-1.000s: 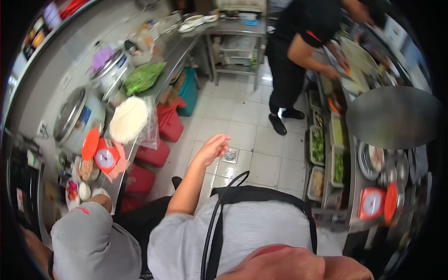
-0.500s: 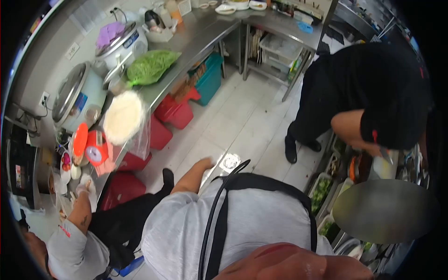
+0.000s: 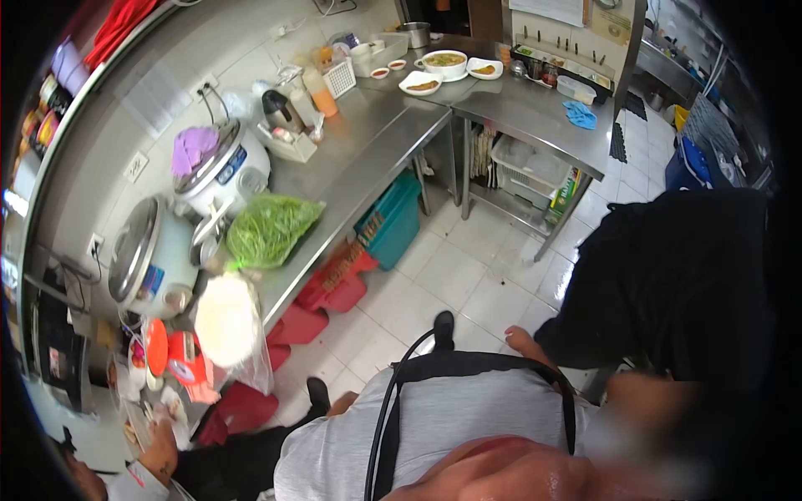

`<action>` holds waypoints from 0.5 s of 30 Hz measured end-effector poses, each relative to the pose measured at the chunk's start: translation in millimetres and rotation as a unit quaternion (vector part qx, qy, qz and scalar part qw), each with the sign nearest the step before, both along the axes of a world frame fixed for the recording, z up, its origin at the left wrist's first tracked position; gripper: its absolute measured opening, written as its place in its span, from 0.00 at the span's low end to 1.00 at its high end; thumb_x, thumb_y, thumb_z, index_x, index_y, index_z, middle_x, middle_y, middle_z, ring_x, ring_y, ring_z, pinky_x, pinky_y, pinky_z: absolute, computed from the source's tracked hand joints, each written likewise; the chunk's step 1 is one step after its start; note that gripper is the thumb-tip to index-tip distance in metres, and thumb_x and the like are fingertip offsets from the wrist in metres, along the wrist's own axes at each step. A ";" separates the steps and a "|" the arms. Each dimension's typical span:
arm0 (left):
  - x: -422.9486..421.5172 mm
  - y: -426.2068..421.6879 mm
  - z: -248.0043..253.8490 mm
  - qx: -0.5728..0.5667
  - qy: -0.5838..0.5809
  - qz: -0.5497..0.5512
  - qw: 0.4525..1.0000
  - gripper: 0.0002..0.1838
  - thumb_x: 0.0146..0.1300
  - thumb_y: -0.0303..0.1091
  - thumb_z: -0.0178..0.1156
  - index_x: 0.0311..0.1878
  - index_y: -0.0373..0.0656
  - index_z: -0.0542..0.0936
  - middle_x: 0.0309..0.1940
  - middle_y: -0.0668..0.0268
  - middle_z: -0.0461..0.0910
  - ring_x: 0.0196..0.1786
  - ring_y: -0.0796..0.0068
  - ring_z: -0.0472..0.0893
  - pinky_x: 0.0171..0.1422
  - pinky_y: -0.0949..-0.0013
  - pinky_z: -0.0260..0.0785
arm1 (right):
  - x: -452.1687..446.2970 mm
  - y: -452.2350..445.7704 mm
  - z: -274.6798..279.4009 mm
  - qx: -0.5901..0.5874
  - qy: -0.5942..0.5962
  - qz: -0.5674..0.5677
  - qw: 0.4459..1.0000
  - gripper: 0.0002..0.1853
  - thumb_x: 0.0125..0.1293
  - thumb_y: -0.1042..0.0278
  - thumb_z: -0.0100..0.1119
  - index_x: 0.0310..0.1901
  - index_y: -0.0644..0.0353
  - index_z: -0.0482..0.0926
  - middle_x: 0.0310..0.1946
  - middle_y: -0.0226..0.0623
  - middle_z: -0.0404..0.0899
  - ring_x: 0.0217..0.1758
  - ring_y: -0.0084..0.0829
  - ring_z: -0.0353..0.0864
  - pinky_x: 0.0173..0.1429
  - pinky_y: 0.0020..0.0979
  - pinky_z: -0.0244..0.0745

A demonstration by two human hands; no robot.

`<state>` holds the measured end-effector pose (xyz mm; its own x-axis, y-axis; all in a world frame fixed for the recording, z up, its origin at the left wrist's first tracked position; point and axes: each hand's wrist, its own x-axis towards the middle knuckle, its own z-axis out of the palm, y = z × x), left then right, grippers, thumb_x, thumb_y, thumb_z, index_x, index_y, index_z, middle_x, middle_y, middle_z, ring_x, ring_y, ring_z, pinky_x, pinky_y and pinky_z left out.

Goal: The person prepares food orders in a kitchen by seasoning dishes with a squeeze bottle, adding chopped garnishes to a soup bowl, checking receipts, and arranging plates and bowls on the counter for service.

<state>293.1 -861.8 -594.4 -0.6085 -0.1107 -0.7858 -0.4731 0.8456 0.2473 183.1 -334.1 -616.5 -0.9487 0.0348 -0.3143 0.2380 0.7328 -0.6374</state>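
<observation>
My right hand (image 3: 521, 341) hangs in front of my apron (image 3: 476, 361), over the tiled floor (image 3: 468, 280); it looks loosely open with nothing visible in it. Of my left arm, only a bit of skin shows beside my grey shirt; my left hand is out of sight. A person in black (image 3: 668, 284) is close by on the right. At the lower left, a co-worker's hand (image 3: 160, 451) is at the counter, near a red scale (image 3: 185, 357) and a stack of pale round sheets (image 3: 227, 320) in plastic.
A steel counter (image 3: 359, 138) runs along the left wall, with rice cookers, bagged greens (image 3: 271, 231) and bottles. Bowls of food (image 3: 443, 61) sit at its far corner. Red bins (image 3: 296, 324) and a teal bin (image 3: 393, 221) are underneath. A shelved steel table (image 3: 535, 125) stands ahead.
The view has swung right, towards the far table and passage. My left hand, seen open earlier, has dropped out of sight, and my right hand has appeared. The person in black now appears closer.
</observation>
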 end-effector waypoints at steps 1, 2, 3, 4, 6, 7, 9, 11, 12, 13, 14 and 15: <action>-24.0 8.5 -6.1 0.004 0.019 -0.017 1.000 0.20 0.55 0.44 0.44 0.20 0.36 0.72 0.15 0.54 0.72 0.19 0.60 0.74 0.25 0.61 0.66 | -12.0 -12.1 2.7 -0.028 0.003 0.041 0.999 0.07 0.43 0.68 0.54 0.25 0.59 0.76 0.27 0.44 0.76 0.32 0.41 0.75 0.38 0.36 0.70; -52.3 16.1 -9.4 0.007 0.038 -0.038 0.999 0.19 0.56 0.44 0.44 0.21 0.36 0.72 0.16 0.53 0.72 0.20 0.59 0.74 0.25 0.61 0.66 | -22.0 -17.1 4.2 -0.036 -0.009 0.075 0.996 0.07 0.44 0.68 0.53 0.26 0.59 0.76 0.27 0.44 0.76 0.32 0.41 0.75 0.38 0.36 0.70; -88.9 21.9 -8.4 0.009 0.081 -0.059 0.995 0.19 0.56 0.43 0.44 0.21 0.36 0.72 0.16 0.53 0.72 0.21 0.58 0.74 0.26 0.60 0.66 | -38.7 -15.7 0.2 -0.024 -0.030 0.098 0.994 0.08 0.44 0.68 0.53 0.27 0.60 0.76 0.27 0.43 0.76 0.32 0.41 0.75 0.38 0.36 0.70; -130.3 25.3 -5.6 0.012 0.145 -0.082 0.986 0.19 0.56 0.43 0.44 0.22 0.36 0.72 0.17 0.52 0.73 0.21 0.57 0.74 0.27 0.59 0.66 | -51.5 -10.8 -5.1 -0.006 -0.057 0.114 0.992 0.08 0.45 0.67 0.52 0.28 0.60 0.76 0.27 0.43 0.76 0.32 0.40 0.75 0.37 0.36 0.70; -229.0 27.8 -0.8 0.022 0.355 -0.123 0.927 0.19 0.57 0.43 0.43 0.23 0.36 0.72 0.19 0.52 0.73 0.23 0.55 0.74 0.29 0.58 0.66 | -78.2 14.6 -16.0 0.060 -0.120 0.134 0.982 0.09 0.46 0.67 0.51 0.30 0.60 0.75 0.28 0.43 0.76 0.32 0.40 0.75 0.37 0.36 0.70; -282.4 31.3 4.5 0.040 0.478 -0.132 0.868 0.18 0.57 0.43 0.43 0.24 0.36 0.72 0.19 0.51 0.73 0.24 0.54 0.74 0.30 0.57 0.66 | -93.2 29.8 -22.2 0.101 -0.146 0.153 0.972 0.10 0.47 0.67 0.50 0.30 0.60 0.75 0.28 0.43 0.76 0.32 0.40 0.76 0.36 0.36 0.71; -382.8 85.3 122.5 0.144 0.547 -0.058 0.822 0.12 0.58 0.36 0.44 0.30 0.36 0.71 0.24 0.50 0.72 0.30 0.51 0.73 0.34 0.60 0.65 | -125.4 63.7 -31.4 0.215 -0.164 0.265 0.925 0.10 0.48 0.67 0.49 0.32 0.60 0.74 0.29 0.43 0.76 0.32 0.39 0.76 0.36 0.36 0.71; -458.0 122.7 173.9 0.300 0.440 0.064 0.844 0.11 0.58 0.34 0.45 0.36 0.37 0.72 0.24 0.54 0.73 0.28 0.56 0.74 0.33 0.65 0.66 | -158.0 92.4 -32.3 0.322 -0.132 0.385 0.855 0.11 0.49 0.66 0.48 0.34 0.61 0.73 0.30 0.43 0.76 0.32 0.38 0.76 0.35 0.36 0.71; -485.6 141.6 181.2 0.307 0.460 0.002 0.833 0.10 0.58 0.33 0.46 0.38 0.37 0.71 0.23 0.57 0.73 0.27 0.58 0.73 0.33 0.66 0.66 | -173.1 100.7 -26.9 0.341 -0.121 0.384 0.850 0.12 0.50 0.66 0.47 0.35 0.61 0.73 0.30 0.43 0.76 0.31 0.38 0.76 0.35 0.36 0.71; -508.1 159.1 186.8 0.295 0.491 -0.068 0.817 0.10 0.56 0.32 0.47 0.39 0.38 0.71 0.25 0.57 0.73 0.29 0.59 0.73 0.36 0.66 0.66 | -188.0 107.1 -23.6 0.340 -0.121 0.357 0.861 0.12 0.50 0.66 0.47 0.36 0.61 0.73 0.30 0.43 0.76 0.31 0.38 0.76 0.34 0.36 0.71; -525.5 177.8 199.3 0.284 0.522 -0.142 0.792 0.11 0.54 0.31 0.49 0.40 0.38 0.71 0.28 0.56 0.73 0.32 0.59 0.72 0.39 0.66 0.65 | -209.4 102.1 -5.6 0.211 -0.193 0.166 0.944 0.12 0.52 0.66 0.47 0.36 0.61 0.72 0.27 0.40 0.75 0.27 0.34 0.75 0.28 0.33 0.69; -539.7 194.9 209.8 0.265 0.561 -0.148 0.771 0.12 0.53 0.31 0.50 0.40 0.38 0.71 0.30 0.56 0.72 0.35 0.59 0.71 0.42 0.66 0.64 | -231.3 95.2 17.0 -0.098 -0.176 -0.153 0.967 0.12 0.53 0.65 0.47 0.37 0.61 0.72 0.25 0.37 0.74 0.22 0.30 0.74 0.22 0.30 0.67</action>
<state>-246.6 -666.9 -384.6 -0.8747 0.3192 0.3647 0.4832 0.5156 0.7076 -48.2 -238.9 -599.5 -0.7369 0.2036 -0.6447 0.6519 0.4664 -0.5979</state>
